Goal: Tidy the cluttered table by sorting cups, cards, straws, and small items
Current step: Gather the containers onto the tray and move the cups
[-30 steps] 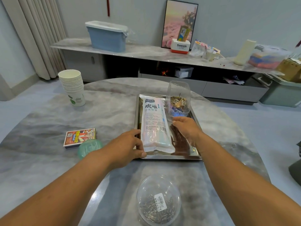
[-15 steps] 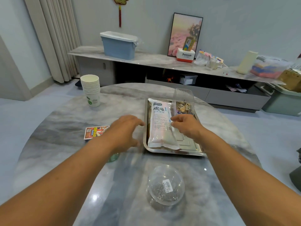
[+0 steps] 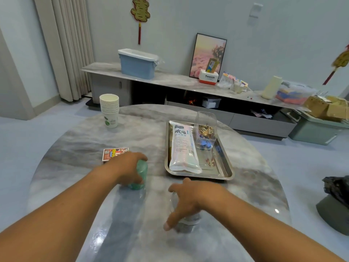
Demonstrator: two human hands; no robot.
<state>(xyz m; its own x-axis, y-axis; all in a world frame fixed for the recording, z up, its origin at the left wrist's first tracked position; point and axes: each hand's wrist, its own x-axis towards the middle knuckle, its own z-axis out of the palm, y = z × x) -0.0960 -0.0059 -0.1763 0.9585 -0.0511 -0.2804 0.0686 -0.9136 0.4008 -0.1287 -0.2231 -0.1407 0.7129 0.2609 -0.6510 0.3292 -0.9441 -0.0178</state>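
Note:
My left hand (image 3: 130,168) grips a small green container (image 3: 140,175) on the round marble table (image 3: 75,144), just in front of a card box (image 3: 113,153). My right hand (image 3: 188,199) is spread over a clear round tub of small metal pieces (image 3: 187,223) near the table's front and curls round it. A steel tray (image 3: 224,167) beyond holds a white straw packet (image 3: 182,148) and a clear cup with gold clips (image 3: 205,129). A stack of paper cups (image 3: 109,110) stands at the far left.
A long low cabinet (image 3: 170,80) along the wall carries a blue bin (image 3: 137,63), a framed picture (image 3: 207,55) and other boxes. A dark bag (image 3: 338,188) sits on the floor to the right. A curtain (image 3: 66,44) hangs at the left.
Both hands have left the tray. The left went left and down onto the green container; the right pulled back toward me onto the clear tub. The view tilted up.

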